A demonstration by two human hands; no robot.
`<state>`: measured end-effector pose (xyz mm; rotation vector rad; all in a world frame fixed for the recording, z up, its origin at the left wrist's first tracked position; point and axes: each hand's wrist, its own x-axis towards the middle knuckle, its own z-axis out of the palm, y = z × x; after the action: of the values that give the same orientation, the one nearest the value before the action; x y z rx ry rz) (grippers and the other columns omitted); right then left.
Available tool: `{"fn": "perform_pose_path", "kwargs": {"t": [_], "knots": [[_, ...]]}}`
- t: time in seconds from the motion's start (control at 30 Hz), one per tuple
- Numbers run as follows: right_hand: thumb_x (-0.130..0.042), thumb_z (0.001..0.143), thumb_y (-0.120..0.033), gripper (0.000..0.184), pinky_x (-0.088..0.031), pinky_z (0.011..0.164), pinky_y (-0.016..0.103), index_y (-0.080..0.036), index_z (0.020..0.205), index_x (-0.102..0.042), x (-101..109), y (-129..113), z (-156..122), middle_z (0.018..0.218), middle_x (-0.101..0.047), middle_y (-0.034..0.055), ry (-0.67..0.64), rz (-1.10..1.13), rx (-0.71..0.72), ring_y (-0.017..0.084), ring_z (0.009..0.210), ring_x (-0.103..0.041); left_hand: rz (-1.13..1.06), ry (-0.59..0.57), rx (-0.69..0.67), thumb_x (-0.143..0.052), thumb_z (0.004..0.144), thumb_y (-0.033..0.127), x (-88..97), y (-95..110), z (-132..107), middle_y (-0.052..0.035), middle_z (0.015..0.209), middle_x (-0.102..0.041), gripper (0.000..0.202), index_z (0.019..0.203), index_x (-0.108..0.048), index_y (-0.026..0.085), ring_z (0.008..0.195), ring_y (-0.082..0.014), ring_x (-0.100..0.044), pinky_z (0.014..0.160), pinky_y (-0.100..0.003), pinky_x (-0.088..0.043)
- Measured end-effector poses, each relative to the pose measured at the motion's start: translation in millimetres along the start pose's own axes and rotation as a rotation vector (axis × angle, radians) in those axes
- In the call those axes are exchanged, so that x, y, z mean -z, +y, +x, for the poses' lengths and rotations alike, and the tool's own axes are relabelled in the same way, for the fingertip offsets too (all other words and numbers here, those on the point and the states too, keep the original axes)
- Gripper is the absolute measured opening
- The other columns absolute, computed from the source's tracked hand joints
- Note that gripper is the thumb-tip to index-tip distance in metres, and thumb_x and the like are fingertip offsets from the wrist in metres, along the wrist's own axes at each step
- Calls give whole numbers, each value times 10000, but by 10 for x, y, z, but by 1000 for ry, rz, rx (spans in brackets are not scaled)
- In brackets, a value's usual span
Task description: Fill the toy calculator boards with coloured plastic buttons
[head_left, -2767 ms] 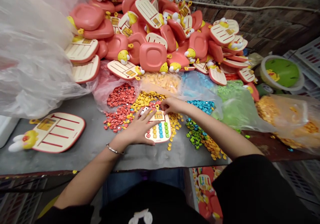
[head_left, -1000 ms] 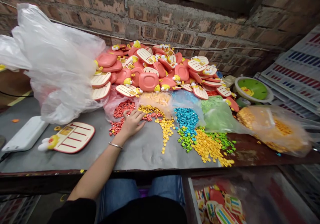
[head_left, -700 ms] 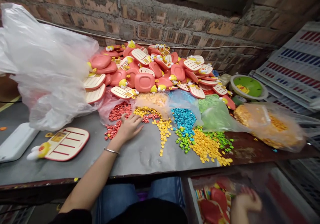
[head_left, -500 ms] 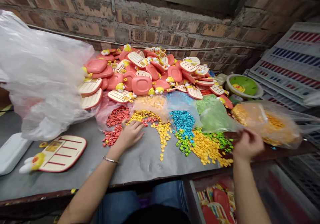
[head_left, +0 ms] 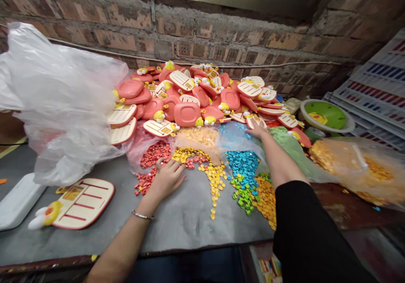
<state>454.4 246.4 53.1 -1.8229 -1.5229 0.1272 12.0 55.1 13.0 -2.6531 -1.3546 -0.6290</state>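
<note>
My left hand [head_left: 168, 176] lies flat and open on the grey table [head_left: 190, 215], its fingers touching the red button pieces [head_left: 152, 156]. My right hand [head_left: 257, 130] stretches far forward to the pile of pink toy calculator shells [head_left: 196, 97] and rests on a cream-faced shell [head_left: 255, 122] at the pile's front edge. Its fingers are mostly hidden, so its grip is unclear. Yellow [head_left: 215, 177], blue [head_left: 243, 163], green [head_left: 242, 192] and orange [head_left: 265, 200] button pieces lie in heaps between my arms.
A large clear plastic bag [head_left: 60, 101] fills the left. One cream-faced shell [head_left: 79, 198] and a white block [head_left: 17, 200] lie at the near left. A green bowl [head_left: 327, 116], a bag of orange pieces [head_left: 357, 169] and stacked crates [head_left: 376, 101] stand right. Brick wall behind.
The filled calculator has left the table. My right hand came up from the box below the table's right and reached forward to the pile. My left hand stayed on the red pieces.
</note>
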Motion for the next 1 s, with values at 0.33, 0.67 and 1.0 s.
{"fn": "perform_pose_path", "kwargs": {"t": [0.33,0.67,1.0], "knots": [[-569,860,-246,392,-415,928,344,-87,1214,-626,538,-364,-823,1159,-667,176,179,-104,227,195,1031,-614,-24,-38,119,-505,939,298,91,-47,20,-74,1081,-698,180,1052,-634,244,1066,-269,-593,1020,-529,-199],[-490,899,-193,500,-498,791,436,-388,1359,-491,277,-1444,-3726,1178,-706,28,-60,85,834,250,982,-649,-3,-35,198,-493,932,288,108,-122,8,-84,1056,-701,162,971,-636,224,1027,-274,-602,1004,-528,-212],[-618,883,-327,481,-492,840,498,-333,1358,-536,-371,-1667,-3792,1328,-615,68,-461,148,562,307,1033,-585,-9,-94,219,-426,915,194,107,-258,-14,-84,920,-701,198,883,-621,208,902,-257,-630,959,-523,-262]]}}
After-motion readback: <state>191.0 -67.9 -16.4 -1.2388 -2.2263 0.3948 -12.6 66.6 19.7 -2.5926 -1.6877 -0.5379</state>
